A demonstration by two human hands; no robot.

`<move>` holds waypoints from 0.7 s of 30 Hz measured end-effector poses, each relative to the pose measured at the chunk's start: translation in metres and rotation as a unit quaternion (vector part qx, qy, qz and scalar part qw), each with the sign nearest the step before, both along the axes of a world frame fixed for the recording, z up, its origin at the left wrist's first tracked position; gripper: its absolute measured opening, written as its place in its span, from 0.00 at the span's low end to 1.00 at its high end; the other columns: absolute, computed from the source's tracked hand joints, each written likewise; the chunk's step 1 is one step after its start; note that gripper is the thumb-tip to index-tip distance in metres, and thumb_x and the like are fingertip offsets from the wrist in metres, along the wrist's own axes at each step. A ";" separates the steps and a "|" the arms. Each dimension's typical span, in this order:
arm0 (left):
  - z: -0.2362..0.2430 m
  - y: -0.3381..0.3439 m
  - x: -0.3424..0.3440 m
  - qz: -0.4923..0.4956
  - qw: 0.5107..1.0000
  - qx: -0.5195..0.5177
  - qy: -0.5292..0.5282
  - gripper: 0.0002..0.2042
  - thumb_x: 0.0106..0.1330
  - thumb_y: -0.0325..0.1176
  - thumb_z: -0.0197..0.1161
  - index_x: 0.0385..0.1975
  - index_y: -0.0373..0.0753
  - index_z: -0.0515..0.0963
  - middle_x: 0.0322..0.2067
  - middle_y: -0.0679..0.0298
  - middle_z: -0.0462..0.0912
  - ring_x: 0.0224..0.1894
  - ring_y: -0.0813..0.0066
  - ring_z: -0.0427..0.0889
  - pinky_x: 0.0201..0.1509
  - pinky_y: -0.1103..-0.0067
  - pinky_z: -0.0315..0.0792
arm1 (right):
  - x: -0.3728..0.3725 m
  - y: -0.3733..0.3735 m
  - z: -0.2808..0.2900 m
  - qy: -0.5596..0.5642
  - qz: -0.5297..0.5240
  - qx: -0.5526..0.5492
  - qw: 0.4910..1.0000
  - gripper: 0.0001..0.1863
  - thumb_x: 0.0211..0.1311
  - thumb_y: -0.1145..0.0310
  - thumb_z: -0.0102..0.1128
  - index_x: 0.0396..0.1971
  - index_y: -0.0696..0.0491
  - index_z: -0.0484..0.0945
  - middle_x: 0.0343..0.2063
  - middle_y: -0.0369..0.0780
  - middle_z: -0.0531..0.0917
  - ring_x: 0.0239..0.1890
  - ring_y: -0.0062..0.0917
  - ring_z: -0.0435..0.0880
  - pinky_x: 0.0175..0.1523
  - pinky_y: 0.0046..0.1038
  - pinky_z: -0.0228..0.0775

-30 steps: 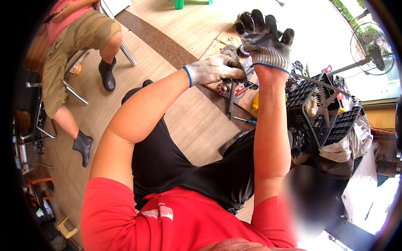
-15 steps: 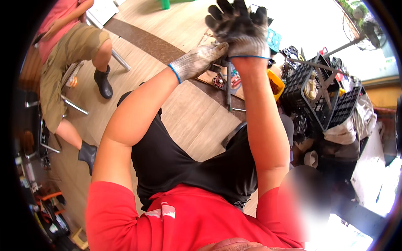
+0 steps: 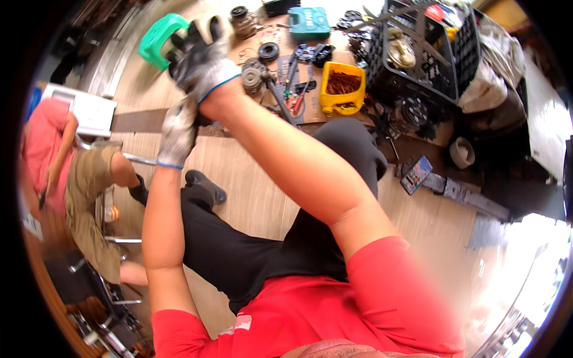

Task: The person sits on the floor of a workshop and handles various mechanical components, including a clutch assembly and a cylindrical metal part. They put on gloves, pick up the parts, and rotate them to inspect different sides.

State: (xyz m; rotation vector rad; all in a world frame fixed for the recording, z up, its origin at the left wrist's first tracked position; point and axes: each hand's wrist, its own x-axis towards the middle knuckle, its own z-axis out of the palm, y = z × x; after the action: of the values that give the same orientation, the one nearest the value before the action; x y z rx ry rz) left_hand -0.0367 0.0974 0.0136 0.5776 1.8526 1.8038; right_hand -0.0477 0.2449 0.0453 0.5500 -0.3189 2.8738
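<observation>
Both hands wear pale knitted work gloves with dark-coated palms and blue cuff edges. My right hand (image 3: 206, 62) is raised at the upper left, its fingers spread. Just below it, my left hand (image 3: 178, 134) has its fingers closed at the heel of the right glove, seemingly gripping its edge; the fingertips are partly hidden. Beyond my hands, a round metal motor part (image 3: 253, 77) and a black ring (image 3: 268, 52) lie on a board with red-handled pliers (image 3: 296, 102).
A green plastic stool (image 3: 156, 45) stands behind my hands. Right of the board are a yellow container (image 3: 341, 109) of copper-coloured wire, a teal case (image 3: 309, 24) and a black crate (image 3: 412, 86). A phone (image 3: 416, 174) lies nearer. Another person (image 3: 95, 179) sits at left.
My joined hands have swung left in the picture, and the view has shifted, showing more of the parts board. The right fingers stay spread; the left hand stays against the right glove.
</observation>
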 end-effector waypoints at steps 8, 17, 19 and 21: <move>0.028 -0.026 0.003 -0.112 0.991 -0.026 0.074 0.21 0.73 0.48 0.58 0.32 0.32 0.77 0.26 0.60 0.80 0.30 0.74 0.76 0.35 0.75 0.70 | 0.005 -0.011 0.034 -0.001 -0.001 0.052 0.999 0.32 0.76 0.42 0.38 0.65 0.51 0.69 0.56 0.42 0.80 0.45 0.24 0.75 0.54 0.21 0.65; 0.050 -0.004 0.047 -0.239 0.870 -0.309 0.301 0.16 0.64 0.39 0.58 0.24 0.30 0.81 0.21 0.54 0.83 0.26 0.64 0.82 0.34 0.72 0.74 | 0.030 -0.006 0.019 -0.100 0.178 0.103 0.974 0.54 0.60 0.21 0.29 0.71 0.52 0.56 0.47 0.52 0.79 0.32 0.44 0.79 0.40 0.46 0.76; 0.054 -0.002 0.055 -0.250 0.875 -0.352 0.218 0.16 0.63 0.40 0.60 0.24 0.31 0.82 0.22 0.54 0.83 0.27 0.61 0.83 0.34 0.71 0.74 | 0.034 -0.014 0.019 -0.190 0.109 0.214 0.952 0.54 0.59 0.20 0.31 0.71 0.52 0.57 0.45 0.51 0.79 0.35 0.44 0.80 0.42 0.47 0.76; 0.057 -0.004 0.061 -0.253 0.864 -0.364 0.238 0.16 0.62 0.41 0.62 0.23 0.32 0.82 0.21 0.54 0.83 0.27 0.59 0.83 0.35 0.69 0.74 | 0.038 -0.022 0.015 -0.182 0.141 0.145 0.962 0.47 0.66 0.27 0.34 0.70 0.52 0.57 0.50 0.51 0.77 0.43 0.43 0.81 0.43 0.51 0.78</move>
State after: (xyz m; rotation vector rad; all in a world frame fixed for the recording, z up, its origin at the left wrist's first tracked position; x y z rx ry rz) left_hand 0.0246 0.0934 0.0706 1.1253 2.2132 0.5648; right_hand -0.0101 0.2233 0.0602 0.1067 -0.7859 3.2213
